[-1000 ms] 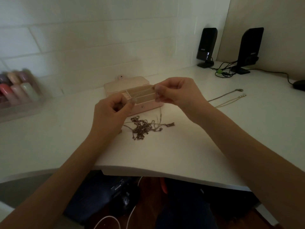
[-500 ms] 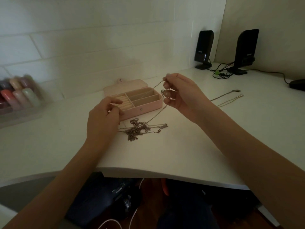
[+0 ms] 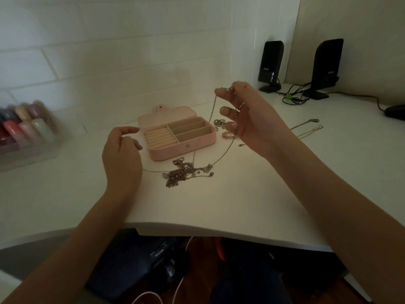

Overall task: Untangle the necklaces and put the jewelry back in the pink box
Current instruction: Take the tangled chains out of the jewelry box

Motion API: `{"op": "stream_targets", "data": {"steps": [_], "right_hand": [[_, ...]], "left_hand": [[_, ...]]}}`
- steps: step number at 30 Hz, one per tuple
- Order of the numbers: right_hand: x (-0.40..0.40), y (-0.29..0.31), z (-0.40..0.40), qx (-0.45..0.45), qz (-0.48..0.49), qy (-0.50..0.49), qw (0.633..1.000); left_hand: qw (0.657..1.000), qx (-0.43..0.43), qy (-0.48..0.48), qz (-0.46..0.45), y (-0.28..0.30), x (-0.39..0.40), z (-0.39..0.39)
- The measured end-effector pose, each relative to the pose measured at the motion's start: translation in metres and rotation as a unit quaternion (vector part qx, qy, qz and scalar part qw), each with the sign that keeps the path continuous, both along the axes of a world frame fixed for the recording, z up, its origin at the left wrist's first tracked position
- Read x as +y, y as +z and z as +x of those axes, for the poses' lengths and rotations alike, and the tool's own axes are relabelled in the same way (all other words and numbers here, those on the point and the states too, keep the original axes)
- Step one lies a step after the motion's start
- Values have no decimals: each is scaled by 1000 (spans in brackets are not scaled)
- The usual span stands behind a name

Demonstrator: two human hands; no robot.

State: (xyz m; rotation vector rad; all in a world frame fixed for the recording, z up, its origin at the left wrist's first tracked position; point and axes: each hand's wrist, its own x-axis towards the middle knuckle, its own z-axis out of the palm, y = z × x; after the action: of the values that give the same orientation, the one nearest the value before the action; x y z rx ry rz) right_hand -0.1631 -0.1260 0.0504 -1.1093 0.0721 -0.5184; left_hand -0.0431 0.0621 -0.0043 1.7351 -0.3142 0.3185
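Our right hand (image 3: 247,115) pinches a chain (image 3: 221,159) trailing into the tangle (image 3: 186,172) before the pink box (image 3: 177,134); left hand (image 3: 122,154) loosely curled, empty. Lifting further could tighten knots.

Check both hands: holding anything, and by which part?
Right hand pinches a chain near its top end; the rest trails to the tangle. Whether the left hand holds anything cannot be told.

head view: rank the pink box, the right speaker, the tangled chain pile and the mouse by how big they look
1. pink box, lid open
2. right speaker, though it stands farther back
3. tangled chain pile, close to the speaker in spread, so that order is unsure
4. mouse, cut off by the frame edge
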Motion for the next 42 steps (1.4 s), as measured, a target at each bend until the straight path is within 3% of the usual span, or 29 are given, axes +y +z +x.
{"op": "stream_targets", "data": {"steps": [3, 8, 11, 13, 17, 20, 24, 28, 31, 35, 42], "right_hand": [[2, 1, -1, -3, -22, 29, 999], [7, -1, -4, -40, -68, 103, 992], [9, 1, -5, -90, -53, 130, 986], [5, 2, -4, -116, -30, 108, 987], [-17, 3, -4, -155, 78, 48, 984], [-23, 0, -1, -105, 80, -30, 991], [-22, -6, 4, -37, 51, -97, 993], [-25, -6, 2, -18, 64, -130, 989], [-26, -10, 3, 35, -40, -183, 982], [-21, -22, 11, 71, -305, -267, 912], [-23, -24, 13, 70, -343, -260, 900]], "left_hand": [[996, -33, -55, 66, 1, -2, -9], [952, -221, -168, 131, 3, -16, -33], [913, -178, -284, 234, 0, -37, -37], [906, -174, -280, 266, -3, -44, -36], [950, -75, -266, 146, -3, -42, -27], [965, 8, -258, 46, 0, -40, -23], [980, 6, -196, 32, 0, -37, -15], [975, 30, -219, -21, 6, -35, -19], [963, 66, -255, -58, 8, -34, -21], [950, 108, -282, -77, 9, -32, -22], [943, 138, -276, -123, 11, -27, -16]]}}
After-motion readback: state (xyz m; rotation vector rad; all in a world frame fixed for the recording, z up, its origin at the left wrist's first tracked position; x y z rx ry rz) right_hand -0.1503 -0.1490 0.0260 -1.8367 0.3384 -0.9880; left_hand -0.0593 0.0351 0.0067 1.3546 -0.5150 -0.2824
